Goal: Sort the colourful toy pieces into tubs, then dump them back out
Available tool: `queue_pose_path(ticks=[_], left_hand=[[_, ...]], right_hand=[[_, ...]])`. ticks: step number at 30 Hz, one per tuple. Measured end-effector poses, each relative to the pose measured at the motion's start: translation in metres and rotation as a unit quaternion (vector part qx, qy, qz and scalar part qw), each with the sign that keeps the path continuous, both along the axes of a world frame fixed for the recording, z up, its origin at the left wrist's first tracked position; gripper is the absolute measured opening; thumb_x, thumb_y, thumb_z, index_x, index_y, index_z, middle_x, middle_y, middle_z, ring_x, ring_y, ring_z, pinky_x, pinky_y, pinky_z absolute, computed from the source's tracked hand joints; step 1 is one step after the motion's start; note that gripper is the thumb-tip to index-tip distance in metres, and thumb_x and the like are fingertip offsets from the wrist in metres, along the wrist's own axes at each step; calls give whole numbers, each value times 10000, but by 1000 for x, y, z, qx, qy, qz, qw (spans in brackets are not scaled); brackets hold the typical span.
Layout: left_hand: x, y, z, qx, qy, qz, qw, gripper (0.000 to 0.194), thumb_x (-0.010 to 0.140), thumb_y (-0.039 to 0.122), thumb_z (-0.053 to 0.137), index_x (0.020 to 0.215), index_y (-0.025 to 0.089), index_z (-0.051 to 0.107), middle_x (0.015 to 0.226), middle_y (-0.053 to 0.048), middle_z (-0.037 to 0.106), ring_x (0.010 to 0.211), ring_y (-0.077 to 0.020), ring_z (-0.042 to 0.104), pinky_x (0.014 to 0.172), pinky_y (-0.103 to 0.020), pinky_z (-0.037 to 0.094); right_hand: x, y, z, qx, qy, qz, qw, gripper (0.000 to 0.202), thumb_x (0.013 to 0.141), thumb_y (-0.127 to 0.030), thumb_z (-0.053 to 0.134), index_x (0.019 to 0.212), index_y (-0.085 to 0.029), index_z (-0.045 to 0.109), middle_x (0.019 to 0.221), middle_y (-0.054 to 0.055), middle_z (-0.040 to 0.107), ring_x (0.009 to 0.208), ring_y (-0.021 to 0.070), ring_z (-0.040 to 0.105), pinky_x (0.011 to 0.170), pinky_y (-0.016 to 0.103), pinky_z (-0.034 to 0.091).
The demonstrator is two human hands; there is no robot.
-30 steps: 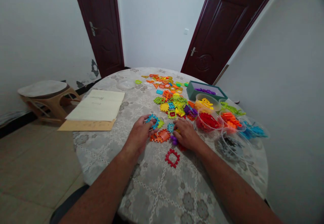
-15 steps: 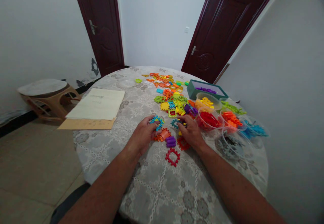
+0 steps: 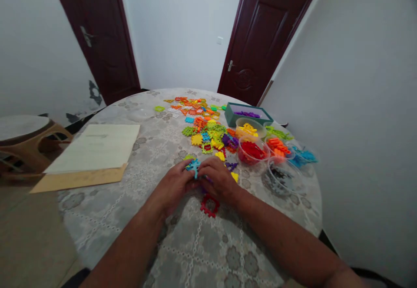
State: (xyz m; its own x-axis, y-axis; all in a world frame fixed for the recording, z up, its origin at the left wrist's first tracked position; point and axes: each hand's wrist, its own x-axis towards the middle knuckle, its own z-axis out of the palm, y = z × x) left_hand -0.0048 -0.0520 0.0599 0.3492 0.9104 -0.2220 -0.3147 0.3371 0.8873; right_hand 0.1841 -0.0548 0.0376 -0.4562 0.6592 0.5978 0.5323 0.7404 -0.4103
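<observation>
Grip of left hand (image 3: 177,183) on blue piece (image 3: 194,167), right hand (image 3: 218,178) adjoining.

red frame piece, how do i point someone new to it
On the round table, find the left hand and right hand close together at a blue piece. Just on the viewer's side lies the red frame. Toothed around a big open middle, it sits outside the clear tub, unlike the red pieces there.

Our right hand (image 3: 217,178) has moved in beside our left hand (image 3: 177,183), at the blue piece (image 3: 194,165). Our view has swung rightward.
</observation>
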Motion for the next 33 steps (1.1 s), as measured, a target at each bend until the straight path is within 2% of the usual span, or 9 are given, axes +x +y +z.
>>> queue_pose_path(ticks=[4, 6, 10, 14, 18, 21, 24, 29, 33], left_hand=[[-2, 4, -2, 29, 56, 7, 998, 571, 822, 317, 778, 1367, 210, 645, 1326, -109, 712, 1120, -246, 726, 818, -289, 626], [-1, 5, -1, 38, 61, 8, 997, 573, 836, 338, 759, 1384, 222, 637, 1381, -104, 691, 1166, -257, 715, 859, -314, 635], [6, 1, 7, 63, 83, -14, 994, 609, 844, 364, 742, 1428, 248, 617, 1506, -104, 613, 1247, -293, 685, 954, -406, 639], [10, -3, 6, 116, 117, -48, 985, 649, 857, 429, 741, 1463, 245, 596, 1555, -121, 568, 1256, -328, 681, 970, -463, 640], [7, 2, -6, 150, 153, -106, 971, 670, 902, 507, 705, 1487, 217, 557, 1388, -146, 684, 1117, -309, 745, 953, -480, 643], [3, 8, -9, 176, 206, -73, 960, 668, 906, 580, 680, 1439, 191, 574, 1239, -140, 747, 1055, -293, 766, 970, -482, 633], [0, 11, -5, 190, 238, -26, 952, 674, 871, 650, 677, 1361, 190, 622, 1182, -136, 772, 1041, -303, 771, 946, -480, 640], [-3, 10, 5, 200, 285, 1, 938, 666, 838, 699, 651, 1261, 186, 680, 1112, -128, 797, 984, -306, 782, 899, -464, 652], [-9, 13, 8, 228, 341, 16, 912, 621, 856, 684, 611, 1236, 201, 704, 1084, -119, 810, 981, -309, 786, 891, -452, 648]], right_hand=[[3, 0, 5, 5, 12, 43, 999, 160, 959, -245, 656, 1116, -274, 654, 1295, 96, 660, 1227, 251, 601, 1078, 460, 486], [4, -3, 8, -8, 59, -1, 998, 234, 950, -242, 651, 1184, -260, 648, 1348, 109, 640, 1271, 254, 589, 1090, 459, 486], [1, -4, 14, -175, 184, -106, 961, 321, 960, -281, 645, 1279, -248, 637, 1142, 56, 713, 1031, 206, 676, 889, 354, 562], [7, 0, 25, -316, 223, -85, 918, 331, 877, -226, 707, 1207, -229, 692, 1044, 4, 731, 914, 170, 674, 815, 293, 540], [31, -8, 45, -347, 209, -57, 912, 254, 834, -217, 721, 1088, -210, 722, 903, -21, 703, 805, 150, 635, 737, 270, 507], [76, -19, 62, -288, 214, -143, 922, 302, 845, -282, 723, 1141, -222, 713, 910, -16, 679, 788, 148, 607, 718, 273, 492], [149, -26, 73, -197, 216, -286, 913, 406, 848, -373, 716, 1224, -222, 691, 859, -18, 640, 764, 156, 586, 692, 273, 490], [282, -25, 76, -109, 146, -547, 817, 462, 826, -391, 692, 1241, -190, 721, 928, 36, 701, 751, 167, 627, 675, 277, 507], [338, -21, 72, -121, 145, -626, 756, 439, 793, -320, 696, 1185, -130, 746, 946, 101, 749, 742, 186, 661, 670, 289, 532]])
